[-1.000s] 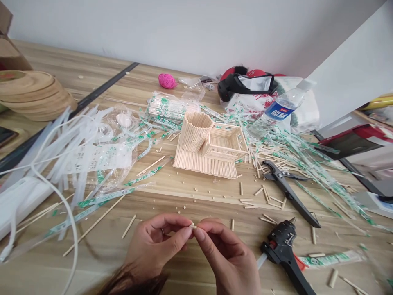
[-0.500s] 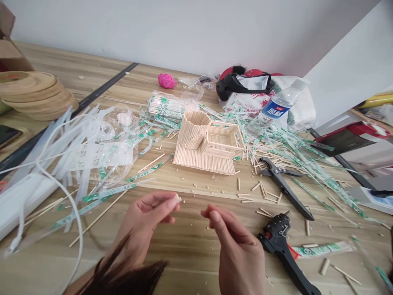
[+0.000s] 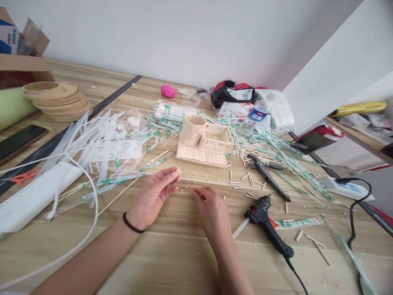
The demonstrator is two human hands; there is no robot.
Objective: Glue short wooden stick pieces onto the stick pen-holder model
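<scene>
My left hand (image 3: pixel 155 196) pinches a few tiny pale wooden stick bits (image 3: pixel 178 171) between thumb and forefinger, a little above the table. To its right, my right hand (image 3: pixel 211 209) points down at the tabletop with thumb and fingers pressed together; whatever lies between its fingertips is hidden. Loose cut bits (image 3: pixel 181 190) are scattered between and beyond the hands. Behind them stands a stick model (image 3: pixel 201 155): a flat base carrying a round tower and a railed box. A black glue gun (image 3: pixel 264 221) with a glue stick in it lies right of my right hand.
Black-handled cutters (image 3: pixel 268 176) lie beyond the glue gun. A water bottle (image 3: pixel 254 116) and plastic wrappers (image 3: pixel 285 143) clutter the back right. Leftward are clear glue sticks (image 3: pixel 76 143), a white cable (image 3: pixel 97 205), orange scissors (image 3: pixel 26 177) and a phone (image 3: pixel 23 141).
The head view has shifted and shows more of both forearms. My right hand has turned downward, fingertips now toward the tabletop. My left hand still pinches the wooden bits.
</scene>
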